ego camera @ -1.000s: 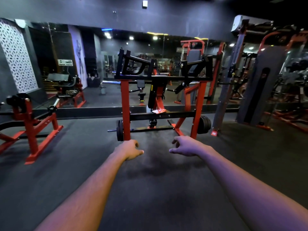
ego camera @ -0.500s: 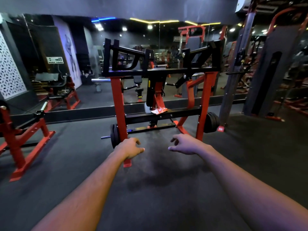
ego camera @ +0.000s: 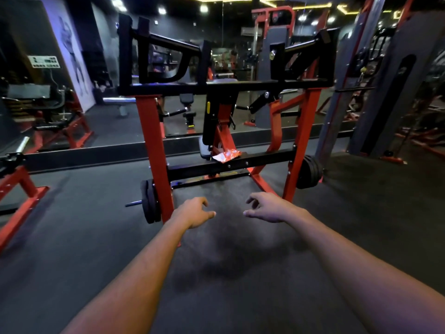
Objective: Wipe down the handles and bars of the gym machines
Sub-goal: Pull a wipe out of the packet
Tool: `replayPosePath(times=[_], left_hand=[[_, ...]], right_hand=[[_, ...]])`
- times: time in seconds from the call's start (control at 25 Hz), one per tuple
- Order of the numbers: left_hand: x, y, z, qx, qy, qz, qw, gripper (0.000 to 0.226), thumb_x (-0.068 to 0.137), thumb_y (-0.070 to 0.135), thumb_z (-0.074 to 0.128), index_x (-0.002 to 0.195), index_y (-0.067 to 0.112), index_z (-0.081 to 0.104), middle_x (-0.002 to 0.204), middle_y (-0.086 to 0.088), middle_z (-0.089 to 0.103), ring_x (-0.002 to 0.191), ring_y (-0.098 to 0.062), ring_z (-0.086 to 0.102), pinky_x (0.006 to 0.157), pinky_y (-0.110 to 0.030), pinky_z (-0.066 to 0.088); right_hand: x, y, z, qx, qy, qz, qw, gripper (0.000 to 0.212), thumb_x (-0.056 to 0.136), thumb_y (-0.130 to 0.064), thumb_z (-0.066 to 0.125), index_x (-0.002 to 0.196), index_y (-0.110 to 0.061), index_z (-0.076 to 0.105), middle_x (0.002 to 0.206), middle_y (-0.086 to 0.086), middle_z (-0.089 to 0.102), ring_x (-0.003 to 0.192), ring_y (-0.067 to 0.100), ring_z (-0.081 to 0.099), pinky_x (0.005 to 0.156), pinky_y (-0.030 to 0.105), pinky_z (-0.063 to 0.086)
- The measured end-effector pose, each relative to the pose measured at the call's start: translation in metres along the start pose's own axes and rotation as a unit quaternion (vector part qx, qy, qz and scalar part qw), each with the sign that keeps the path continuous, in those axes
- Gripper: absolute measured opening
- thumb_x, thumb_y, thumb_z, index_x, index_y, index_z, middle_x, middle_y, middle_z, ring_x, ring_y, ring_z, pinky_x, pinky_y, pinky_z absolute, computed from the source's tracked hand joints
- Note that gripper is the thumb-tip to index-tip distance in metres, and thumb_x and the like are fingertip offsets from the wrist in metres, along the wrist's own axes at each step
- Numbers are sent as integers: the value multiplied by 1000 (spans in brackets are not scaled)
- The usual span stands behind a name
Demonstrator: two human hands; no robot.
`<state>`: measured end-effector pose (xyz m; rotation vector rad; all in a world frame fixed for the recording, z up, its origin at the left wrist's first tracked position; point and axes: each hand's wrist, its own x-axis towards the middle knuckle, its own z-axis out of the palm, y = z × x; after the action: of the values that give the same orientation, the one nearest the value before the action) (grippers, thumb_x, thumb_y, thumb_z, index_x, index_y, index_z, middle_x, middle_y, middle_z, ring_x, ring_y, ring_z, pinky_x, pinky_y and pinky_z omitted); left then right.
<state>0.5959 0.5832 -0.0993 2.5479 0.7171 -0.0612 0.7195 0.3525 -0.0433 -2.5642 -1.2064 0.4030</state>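
Red-and-black gym machine [ego camera: 224, 112] stands at centre, far side of both hands, backed against a mirror wall [ego camera: 101, 112]. Left hand [ego camera: 192, 213] and right hand [ego camera: 272, 208] are held out low over the floor, near the machine's base, apart from each other and touching nothing; fingers loosely curled, thumbs pointing inward. A red-and-white cloth [ego camera: 227, 155] lies on the machine's lower black crossbar [ego camera: 265, 159], beyond the hands. Black weight plates [ego camera: 150, 201] hang at lower left and lower right. White wall placard [ego camera: 44, 61], far left: text unreadable. Dark grey rubber floor [ego camera: 96, 237]; dim room, ceiling spotlights.
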Motion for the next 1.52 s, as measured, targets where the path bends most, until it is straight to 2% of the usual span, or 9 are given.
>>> replayPosePath(times=[0.36,0.64,0.8,0.96,1.04,1.16,1.28,1.44,1.52], left_hand=[[193,-38,-28,-24,-37,10,999,52,85,61,67,128,32,62,118,3,71,108,-20,67,98,-42,54],[336,-42,-28,-7,-56,32,998,48,92,54,68,130,26,62,115,2,72,109,-21,67,96,-37,53],[418,-37,-25,-16,-80,29,996,49,94,46,69,134,18,60,123,-5,69,112,-24,65,97,-35,51],[502,-31,-29,-17,-68,39,997,51,92,46,71,134,20,60,124,-2,66,109,-18,64,93,-31,50],[534,-29,-27,-30,-59,38,997,50,92,45,71,134,19,60,125,-2,66,111,-19,63,94,-31,50],[582,-29,-14,-31,-90,24,995,47,93,41,70,132,17,61,126,-4,66,115,-24,63,99,-35,50],[643,-35,-9,-26,-107,32,993,48,94,41,69,136,20,60,135,0,63,120,-22,61,99,-32,48],[716,-35,-5,-19,-108,36,993,44,94,38,70,132,16,63,132,-8,64,115,-25,63,90,-30,48],[748,-36,1,-27,-124,19,992,53,92,41,70,138,18,60,138,-9,61,117,-26,62,97,-35,50]], right_hand=[[171,15,-16,28,7,43,999,46,90,-47,71,127,-21,62,104,-8,69,100,11,64,92,32,52],[304,69,-14,54,-2,60,997,43,91,-47,69,126,-24,61,104,-9,67,101,10,62,91,32,52],[388,114,-15,92,-8,65,994,42,91,-47,69,125,-23,62,102,-10,66,96,8,62,86,29,52],[467,158,-20,110,-32,63,991,39,92,-46,69,125,-26,62,109,-8,66,100,10,63,86,27,52],[500,175,-18,120,-35,65,990,40,90,-50,69,123,-27,63,107,-9,67,98,8,63,89,31,53],[550,195,-13,105,-58,61,991,41,88,-47,69,121,-24,64,107,-6,69,98,9,64,91,33,53],[611,213,-15,92,-69,60,992,39,90,-34,68,125,-18,63,117,1,68,100,14,62,88,28,49],[680,223,-20,65,-93,32,993,35,93,-33,68,123,-17,60,121,1,63,106,18,59,86,30,47],[709,228,-23,57,-108,12,992,34,94,-33,67,122,-15,61,120,0,62,106,15,58,81,27,41]])
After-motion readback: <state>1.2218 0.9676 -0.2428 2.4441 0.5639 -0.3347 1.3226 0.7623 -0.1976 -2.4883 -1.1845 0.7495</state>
